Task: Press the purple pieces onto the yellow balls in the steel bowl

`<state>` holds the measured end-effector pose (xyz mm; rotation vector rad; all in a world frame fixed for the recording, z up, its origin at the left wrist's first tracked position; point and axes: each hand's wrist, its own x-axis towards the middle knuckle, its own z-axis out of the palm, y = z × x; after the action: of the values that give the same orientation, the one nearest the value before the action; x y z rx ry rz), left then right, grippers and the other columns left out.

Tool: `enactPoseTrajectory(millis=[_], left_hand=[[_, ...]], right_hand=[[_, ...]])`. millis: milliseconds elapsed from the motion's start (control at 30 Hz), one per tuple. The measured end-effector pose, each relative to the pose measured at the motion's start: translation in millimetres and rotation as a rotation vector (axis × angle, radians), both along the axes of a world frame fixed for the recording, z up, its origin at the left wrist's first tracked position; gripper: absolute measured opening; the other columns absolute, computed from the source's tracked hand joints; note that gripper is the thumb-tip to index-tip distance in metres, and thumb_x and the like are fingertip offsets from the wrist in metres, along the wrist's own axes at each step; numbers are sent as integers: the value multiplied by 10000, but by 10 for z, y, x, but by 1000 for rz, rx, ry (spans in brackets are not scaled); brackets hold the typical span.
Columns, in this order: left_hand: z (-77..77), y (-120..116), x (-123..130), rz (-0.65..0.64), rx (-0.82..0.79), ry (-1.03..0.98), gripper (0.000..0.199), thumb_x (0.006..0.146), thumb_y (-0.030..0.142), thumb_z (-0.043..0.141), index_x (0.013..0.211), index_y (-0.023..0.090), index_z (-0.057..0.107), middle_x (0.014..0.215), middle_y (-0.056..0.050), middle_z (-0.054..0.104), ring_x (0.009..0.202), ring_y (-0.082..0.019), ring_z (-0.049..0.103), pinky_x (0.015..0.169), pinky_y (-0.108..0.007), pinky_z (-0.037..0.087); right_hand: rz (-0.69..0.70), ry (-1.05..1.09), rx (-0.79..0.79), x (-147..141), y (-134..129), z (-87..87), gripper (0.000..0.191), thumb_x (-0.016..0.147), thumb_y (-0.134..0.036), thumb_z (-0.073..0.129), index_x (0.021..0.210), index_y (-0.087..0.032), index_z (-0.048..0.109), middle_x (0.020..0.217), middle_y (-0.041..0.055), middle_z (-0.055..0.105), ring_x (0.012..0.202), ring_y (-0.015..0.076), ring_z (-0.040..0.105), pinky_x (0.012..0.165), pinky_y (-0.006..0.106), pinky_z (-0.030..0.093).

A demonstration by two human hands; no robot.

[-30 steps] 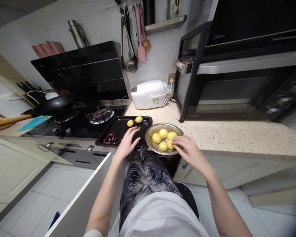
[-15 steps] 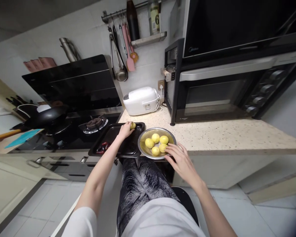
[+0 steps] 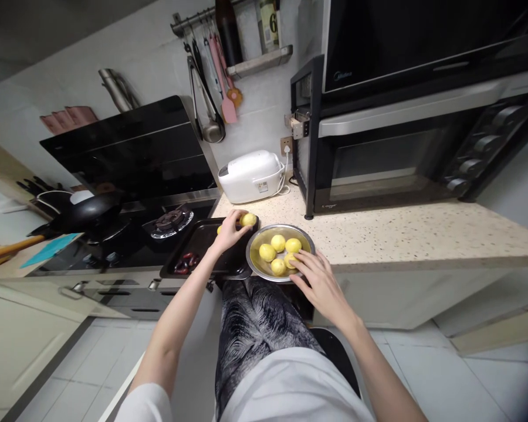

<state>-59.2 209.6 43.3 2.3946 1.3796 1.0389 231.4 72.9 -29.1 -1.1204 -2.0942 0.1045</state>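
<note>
Beside the black "Midea" appliance [image 3: 400, 35], left fingers [image 3: 234, 215] clamp a lemon [image 3: 249, 220] while right fingers [image 3: 305, 259] spread apart at the bowl [image 3: 256, 253].

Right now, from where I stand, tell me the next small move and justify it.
Probably ease the rounded yellow fruit rightward and lower it into the round, shiny metal bowl. The left hand has it near the black rectangular tray's far right corner, close to the bowl, where five similar fruits leave some bare metal showing.
</note>
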Motion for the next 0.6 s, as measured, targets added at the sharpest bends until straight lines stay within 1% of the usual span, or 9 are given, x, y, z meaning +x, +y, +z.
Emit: enactPoseTrajectory(millis=[33,100,167,233,300,400,500,600], left_hand=[[34,-89,75,-79,0,-41,330,925,342,694,1210,204,599,1268,-114,609,1161,-250,631,949,-380,587],[89,-257,238,-212,-20,-38,342,923,345,705,1228,208,635,1245,-110,625,1160,-251,631,922,-358,587],[119,-390,398,-303,-39,-10,347,919,330,711,1240,208,659,1213,-107,642,1133,-248,640,908,-349,579],[118,-475,530,-365,-51,21,353,906,310,720,1240,206,672,1193,-103,657,1103,-246,654,929,-361,569],[91,-516,622,-398,-51,49,363,890,293,727,1237,205,672,1204,-105,668,1103,-253,664,975,-389,555],[29,-531,686,-410,-49,75,366,875,294,735,1221,203,655,1220,-118,687,1123,-271,668,1010,-423,541],[-19,-533,688,-406,-51,106,346,876,305,739,1193,202,647,1190,-116,705,1107,-274,675,996,-428,549],[-47,-538,660,-402,-35,158,350,882,290,742,1209,209,651,1255,-121,687,1192,-288,653,1051,-448,532]], right_hand=[[-1,-5,-4,-5,1,0,347,1055,-387,486,1326,-250,655,1418,108,659,1393,296,545,1245,650,297],[-8,-16,-13,-15,0,6,355,1058,-395,479,1333,-247,648,1431,103,651,1401,292,535,1251,642,287],[-14,-28,-24,-21,-4,12,353,1059,-400,476,1325,-245,650,1435,101,648,1400,290,534,1255,634,282],[-19,-33,-27,-23,-11,16,346,1060,-399,474,1315,-247,652,1437,100,645,1400,289,532,1257,629,280],[-23,-31,-22,-25,-17,17,343,1060,-396,472,1316,-254,651,1435,102,646,1397,289,534,1256,627,282],[-28,-32,-14,-27,-24,18,343,1058,-397,470,1313,-259,653,1419,105,653,1381,289,545,1246,624,303],[-31,-31,-13,-33,-28,24,342,1055,-399,469,1305,-257,655,1400,109,657,1363,291,553,1236,620,318],[-35,-19,-16,-40,-31,36,336,1060,-402,453,1304,-272,644,1374,107,660,1339,290,564,1232,617,318]])
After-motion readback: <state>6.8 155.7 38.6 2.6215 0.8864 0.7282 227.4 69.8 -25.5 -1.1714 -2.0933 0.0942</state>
